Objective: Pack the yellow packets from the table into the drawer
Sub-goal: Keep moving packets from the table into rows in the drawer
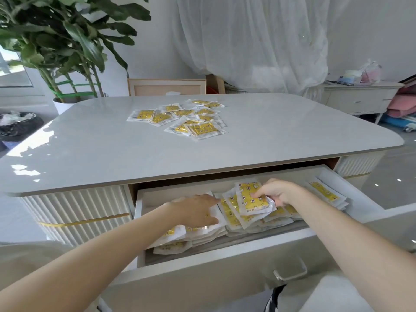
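The single head-worn camera looks forward and down, close over the open drawer (225, 264), table (112, 149) beyond.

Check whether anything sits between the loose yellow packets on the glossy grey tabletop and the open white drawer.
Nothing visible does. The glossy grey tabletop is bare from the loose yellow packets to its near edge, and the open white drawer stands pulled out below.

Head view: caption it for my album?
Right hand holds yellow packets in the drawer, left hand presses a stack; more lie on the table.
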`<state>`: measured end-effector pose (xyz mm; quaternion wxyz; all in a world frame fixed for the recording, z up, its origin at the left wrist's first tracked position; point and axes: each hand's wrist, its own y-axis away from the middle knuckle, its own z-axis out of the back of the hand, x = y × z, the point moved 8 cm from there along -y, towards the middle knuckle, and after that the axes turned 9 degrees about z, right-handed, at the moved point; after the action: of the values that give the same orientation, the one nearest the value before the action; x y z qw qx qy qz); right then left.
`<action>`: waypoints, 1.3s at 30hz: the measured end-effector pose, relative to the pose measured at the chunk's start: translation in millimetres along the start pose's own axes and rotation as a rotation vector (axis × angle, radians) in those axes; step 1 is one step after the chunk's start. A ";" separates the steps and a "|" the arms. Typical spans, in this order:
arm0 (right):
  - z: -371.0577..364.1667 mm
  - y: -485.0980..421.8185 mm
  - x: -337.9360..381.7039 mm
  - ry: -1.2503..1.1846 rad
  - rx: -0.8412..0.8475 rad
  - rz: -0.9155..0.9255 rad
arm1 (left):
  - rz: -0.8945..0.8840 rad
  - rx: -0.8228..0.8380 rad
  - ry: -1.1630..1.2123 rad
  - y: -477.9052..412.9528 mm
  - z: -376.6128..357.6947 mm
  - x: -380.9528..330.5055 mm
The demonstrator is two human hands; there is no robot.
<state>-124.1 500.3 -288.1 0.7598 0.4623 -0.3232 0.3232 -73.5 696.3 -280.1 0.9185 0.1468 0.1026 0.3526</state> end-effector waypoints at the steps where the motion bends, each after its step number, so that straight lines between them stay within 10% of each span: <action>1: 0.0 1.0 -1.5 -0.013 -0.015 0.007 | 0.003 0.000 -0.014 -3.0 -0.7 -5.4; 16: -34.4 7.6 7.6 -0.274 0.123 -0.055 | 0.172 0.252 -0.242 -5.4 5.8 7.0; 39: 44.1 3.2 -0.3 0.251 -0.340 0.037 | -0.005 -0.009 -0.121 -6.7 -15.0 -29.3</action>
<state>-135.3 461.2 -270.7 0.8551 0.2775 -0.2842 0.3331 -95.0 674.7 -294.0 0.9245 0.1632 0.0458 0.3414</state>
